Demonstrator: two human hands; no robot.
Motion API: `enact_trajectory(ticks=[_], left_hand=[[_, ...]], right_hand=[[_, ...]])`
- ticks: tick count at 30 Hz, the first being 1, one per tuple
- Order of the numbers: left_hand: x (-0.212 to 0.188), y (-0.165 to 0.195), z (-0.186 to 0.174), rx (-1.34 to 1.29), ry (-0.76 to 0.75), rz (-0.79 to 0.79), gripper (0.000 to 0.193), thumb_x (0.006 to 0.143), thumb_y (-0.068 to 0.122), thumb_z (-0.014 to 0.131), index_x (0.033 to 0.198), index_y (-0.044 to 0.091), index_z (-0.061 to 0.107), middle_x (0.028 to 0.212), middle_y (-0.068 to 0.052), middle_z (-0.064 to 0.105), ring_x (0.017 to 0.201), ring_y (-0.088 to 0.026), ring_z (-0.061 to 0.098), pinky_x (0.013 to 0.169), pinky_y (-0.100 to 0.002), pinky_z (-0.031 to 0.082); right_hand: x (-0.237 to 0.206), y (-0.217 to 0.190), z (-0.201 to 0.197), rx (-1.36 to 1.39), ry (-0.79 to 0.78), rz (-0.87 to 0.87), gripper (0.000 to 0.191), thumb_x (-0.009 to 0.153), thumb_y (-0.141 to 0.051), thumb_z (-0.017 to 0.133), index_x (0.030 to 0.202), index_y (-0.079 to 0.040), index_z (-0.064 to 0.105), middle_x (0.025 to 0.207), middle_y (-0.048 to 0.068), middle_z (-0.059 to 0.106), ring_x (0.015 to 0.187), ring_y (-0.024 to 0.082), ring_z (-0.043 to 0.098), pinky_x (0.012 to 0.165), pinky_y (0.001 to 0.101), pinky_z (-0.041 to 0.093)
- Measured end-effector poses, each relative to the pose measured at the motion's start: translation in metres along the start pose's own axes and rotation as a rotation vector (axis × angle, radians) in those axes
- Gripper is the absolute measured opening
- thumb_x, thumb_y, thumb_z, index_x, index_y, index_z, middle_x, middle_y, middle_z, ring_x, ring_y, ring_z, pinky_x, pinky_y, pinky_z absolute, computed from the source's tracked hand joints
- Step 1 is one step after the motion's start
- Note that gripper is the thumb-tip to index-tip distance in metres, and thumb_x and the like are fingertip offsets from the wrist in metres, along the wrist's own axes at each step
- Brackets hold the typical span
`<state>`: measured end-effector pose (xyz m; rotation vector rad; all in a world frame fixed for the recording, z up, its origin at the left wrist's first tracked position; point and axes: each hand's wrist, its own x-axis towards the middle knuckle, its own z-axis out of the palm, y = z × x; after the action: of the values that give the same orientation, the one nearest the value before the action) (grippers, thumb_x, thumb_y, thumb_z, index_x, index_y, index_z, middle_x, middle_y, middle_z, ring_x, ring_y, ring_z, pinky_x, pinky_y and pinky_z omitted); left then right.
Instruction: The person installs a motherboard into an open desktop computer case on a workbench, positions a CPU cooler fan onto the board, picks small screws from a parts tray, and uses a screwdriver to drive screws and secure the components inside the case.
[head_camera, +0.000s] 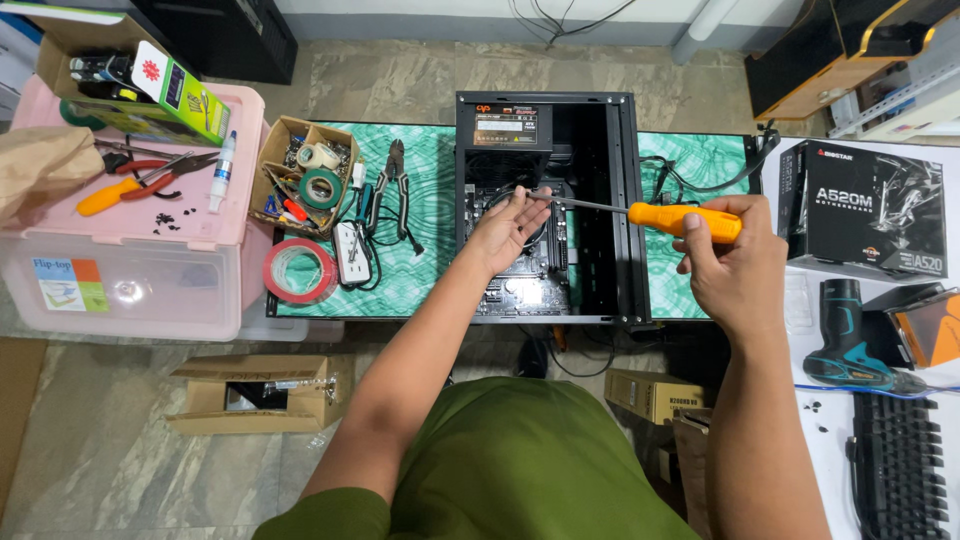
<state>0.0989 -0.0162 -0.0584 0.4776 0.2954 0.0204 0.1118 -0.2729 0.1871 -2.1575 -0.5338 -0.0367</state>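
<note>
Your right hand (735, 265) was clenched around the orange handle of a screwdriver (684, 220), grasping it with the fingers (700, 232) wrapped over the grip. The tool lay almost level, its metal shaft running leftward over the open black computer case (600, 200), which lay on its side on the counter (430, 190) with its green patterned mat. Your left hand (505, 230) hovered above the inside of the case, palm turned up and fingers released, with the tip of the shaft right at its fingertips; whether the tip actually touched them could not be told. Below that hand sat the motherboard (525, 290), and at the far end of the case was the power supply (512, 125).

To the left of the case, on the mat, lay black-handled pliers (397, 180), a white power strip (352, 250) and a red roll of tape (298, 270). A small cardboard tray (300, 170) of tape rolls and odds and ends stood just beside them. Further left, a pink plastic storage box (130, 260) carried red-handled pliers (165, 170) and scattered screws on its lid. To your right were a black motherboard box (865, 205), a teal and black cordless driver (845, 340) and a black keyboard (895, 460)
</note>
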Motion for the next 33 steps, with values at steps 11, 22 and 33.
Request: enact_trajectory(ticks=[11,22,33], left_hand=[[0.004,-0.004,-0.007,-0.048,0.019,0.001,0.041,0.107,0.031,0.054,0.126,-0.005,0.058,0.131,-0.014,0.067,0.125,-0.022,0.062,0.114,-0.038,0.05],[0.003,-0.002,-0.004,-0.062,-0.005,0.002,0.035,0.105,0.03,0.055,0.122,-0.001,0.058,0.136,-0.014,0.065,0.131,-0.022,0.059,0.116,-0.037,0.048],[0.0,0.005,-0.005,-0.212,-0.17,-0.004,0.03,0.102,0.001,0.044,0.13,-0.008,0.05,0.146,-0.028,0.054,0.141,-0.034,0.052,0.119,-0.043,0.045]], right_hand=[[-0.013,-0.004,0.009,-0.137,-0.02,-0.065,0.033,0.105,-0.023,0.068,0.119,0.002,0.052,0.094,0.015,0.073,0.069,0.018,0.074,0.061,0.0287,0.056],[-0.015,0.002,0.008,-0.106,0.014,-0.098,0.03,0.106,-0.017,0.069,0.12,0.003,0.052,0.091,0.014,0.072,0.068,0.018,0.073,0.061,0.029,0.055],[-0.009,0.014,-0.013,-0.014,0.08,-0.09,0.028,0.112,-0.011,0.067,0.124,0.005,0.049,0.098,0.016,0.072,0.081,0.016,0.075,0.064,0.0259,0.058]])
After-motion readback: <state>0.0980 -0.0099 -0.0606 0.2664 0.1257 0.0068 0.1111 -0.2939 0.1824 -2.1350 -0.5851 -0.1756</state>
